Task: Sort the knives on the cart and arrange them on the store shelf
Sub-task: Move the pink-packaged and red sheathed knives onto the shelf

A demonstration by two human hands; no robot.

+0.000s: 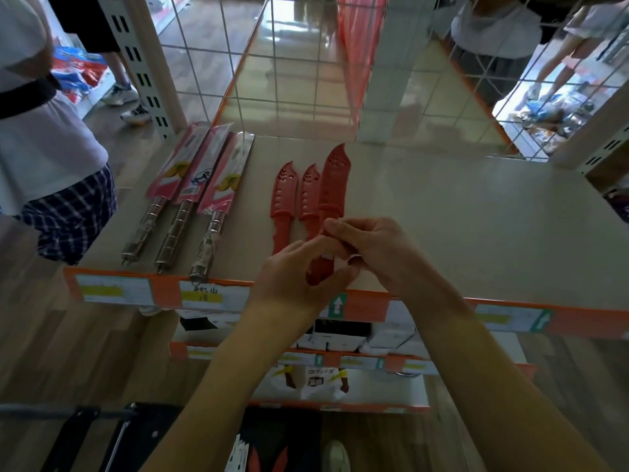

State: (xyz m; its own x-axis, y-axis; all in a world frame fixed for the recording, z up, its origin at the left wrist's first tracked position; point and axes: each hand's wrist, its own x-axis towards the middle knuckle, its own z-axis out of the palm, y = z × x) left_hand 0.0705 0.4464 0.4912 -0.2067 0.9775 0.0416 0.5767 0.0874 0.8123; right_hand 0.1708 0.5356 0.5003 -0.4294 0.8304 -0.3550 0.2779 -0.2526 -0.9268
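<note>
Red plastic shows between both hands at the centre of the frame: the large red knife lies with its handle end under the fingers and its sheathed blade pointing away toward the upper middle of the frame. The left hand sits at the near end of that handle, its thumb and fingers curled loosely around the butt, which shows in the gap of the palm. The right hand comes in from the lower right and pinches the handle just beyond, fingertips pressed down on it close to the guard. Both hands touch the same knife and neither is spread wide. Just left of it, two smaller red knives lie side by side on the beige shelf, parallel to the large one and close to it, which makes three red knives in all. Farther to the left of the frame, three packaged knives with metal handles and pink card sleeves lie in a row, their handle ends near the orange shelf edge. Beyond the shelf, a white wire grid stands as its back. At the upper left of the frame, a bystander in checked shorts stands beside the shelf.
</note>
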